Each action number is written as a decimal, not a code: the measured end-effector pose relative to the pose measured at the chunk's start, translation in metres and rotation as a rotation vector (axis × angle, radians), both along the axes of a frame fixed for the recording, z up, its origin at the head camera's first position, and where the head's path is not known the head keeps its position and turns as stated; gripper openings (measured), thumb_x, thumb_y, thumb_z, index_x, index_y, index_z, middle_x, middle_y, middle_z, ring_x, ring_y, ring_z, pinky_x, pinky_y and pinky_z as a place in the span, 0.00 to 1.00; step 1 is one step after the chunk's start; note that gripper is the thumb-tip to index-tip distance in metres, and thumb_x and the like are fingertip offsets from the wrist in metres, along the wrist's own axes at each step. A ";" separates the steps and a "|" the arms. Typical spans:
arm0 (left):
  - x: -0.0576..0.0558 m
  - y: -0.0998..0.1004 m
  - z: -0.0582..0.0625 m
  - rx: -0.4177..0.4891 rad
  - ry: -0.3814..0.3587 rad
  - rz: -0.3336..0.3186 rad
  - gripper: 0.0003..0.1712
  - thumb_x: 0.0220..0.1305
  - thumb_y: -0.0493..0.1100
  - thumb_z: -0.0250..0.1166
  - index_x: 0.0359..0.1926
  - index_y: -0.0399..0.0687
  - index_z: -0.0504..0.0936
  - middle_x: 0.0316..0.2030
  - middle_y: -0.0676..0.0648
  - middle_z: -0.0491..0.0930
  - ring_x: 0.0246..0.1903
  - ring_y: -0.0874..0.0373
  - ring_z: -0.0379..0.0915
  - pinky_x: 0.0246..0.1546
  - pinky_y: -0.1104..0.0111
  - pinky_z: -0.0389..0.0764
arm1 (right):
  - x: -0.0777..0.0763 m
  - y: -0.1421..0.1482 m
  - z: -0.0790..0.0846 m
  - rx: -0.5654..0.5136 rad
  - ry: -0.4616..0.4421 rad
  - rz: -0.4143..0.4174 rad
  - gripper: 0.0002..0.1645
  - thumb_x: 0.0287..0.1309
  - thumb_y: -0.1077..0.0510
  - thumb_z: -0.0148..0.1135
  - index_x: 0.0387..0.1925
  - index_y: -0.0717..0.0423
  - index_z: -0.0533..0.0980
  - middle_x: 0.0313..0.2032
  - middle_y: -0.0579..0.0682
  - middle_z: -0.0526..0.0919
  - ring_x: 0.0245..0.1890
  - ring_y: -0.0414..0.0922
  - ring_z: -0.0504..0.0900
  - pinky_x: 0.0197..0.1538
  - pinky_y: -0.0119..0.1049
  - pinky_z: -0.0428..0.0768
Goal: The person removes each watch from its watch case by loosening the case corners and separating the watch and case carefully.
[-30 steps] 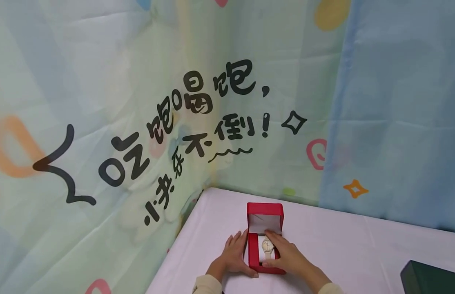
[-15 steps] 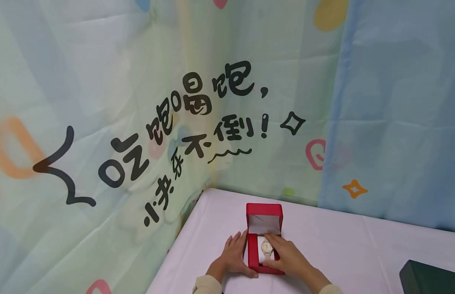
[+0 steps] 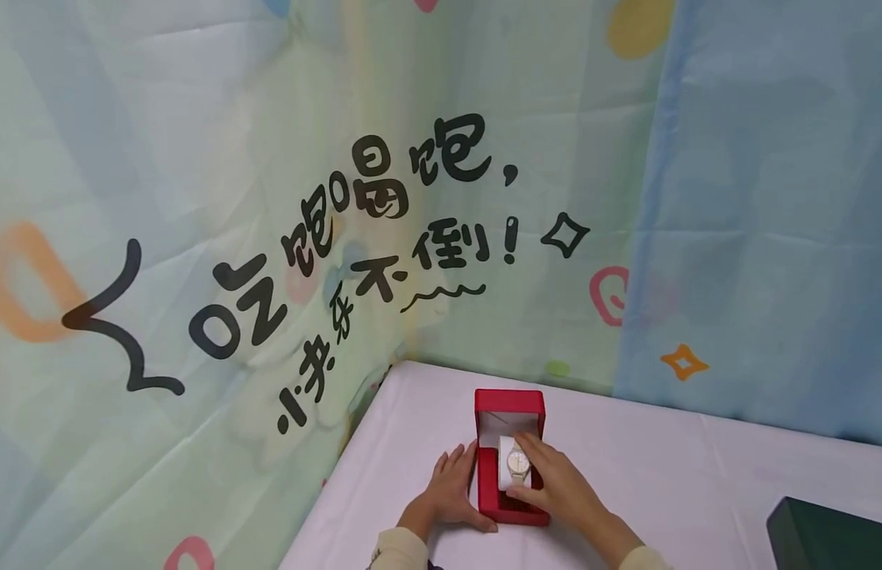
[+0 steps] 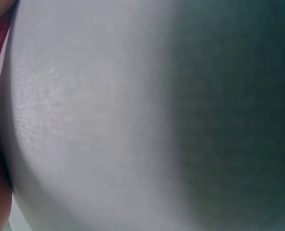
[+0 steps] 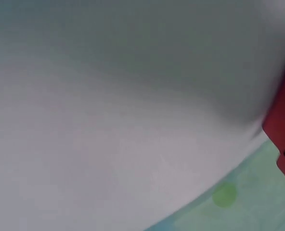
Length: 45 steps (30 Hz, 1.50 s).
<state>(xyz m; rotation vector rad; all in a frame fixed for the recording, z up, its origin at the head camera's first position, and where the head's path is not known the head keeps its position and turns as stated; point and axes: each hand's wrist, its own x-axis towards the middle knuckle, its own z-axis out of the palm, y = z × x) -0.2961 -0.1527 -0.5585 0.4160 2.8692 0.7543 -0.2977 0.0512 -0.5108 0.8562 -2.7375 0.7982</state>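
From my remote station, the head view reads bright and evenly lit, diffuse, with no hard glare. Soft shadows fall beneath the red box (image 3: pixel 510 475) and both hands on the white counter (image 3: pixel 669 483). The printed backdrop (image 3: pixel 341 237) stays sharp, with mild stretching toward the frame edges. Both wrist views are badly out of focus (lens too close to the cloth); the left wrist view darkens heavily toward its right side.

I sit at a white-clothed table (image 3: pixel 683 475) tucked into a corner of pastel printed curtains (image 3: pixel 199 198), blue one (image 3: pixel 776 222) to my right.
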 end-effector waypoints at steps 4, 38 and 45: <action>0.002 0.004 0.000 0.005 0.009 -0.013 0.68 0.31 0.61 0.75 0.70 0.47 0.46 0.68 0.48 0.55 0.68 0.50 0.45 0.68 0.54 0.46 | 0.007 0.010 0.012 -0.042 0.032 -0.028 0.47 0.36 0.45 0.73 0.57 0.66 0.69 0.54 0.61 0.75 0.54 0.57 0.74 0.52 0.52 0.74; 0.053 0.047 0.051 0.053 0.293 -0.176 0.70 0.36 0.63 0.73 0.70 0.38 0.42 0.70 0.41 0.46 0.69 0.44 0.37 0.64 0.51 0.57 | 0.055 0.081 0.039 -0.089 0.028 -0.126 0.48 0.29 0.47 0.77 0.54 0.65 0.71 0.52 0.61 0.76 0.52 0.58 0.74 0.51 0.53 0.75; 0.052 0.077 0.067 0.187 0.116 -0.264 0.60 0.42 0.55 0.73 0.70 0.47 0.47 0.67 0.49 0.57 0.67 0.55 0.51 0.62 0.60 0.65 | 0.065 0.078 0.037 -0.097 0.037 -0.063 0.48 0.27 0.46 0.77 0.53 0.65 0.72 0.51 0.61 0.77 0.52 0.57 0.75 0.51 0.52 0.75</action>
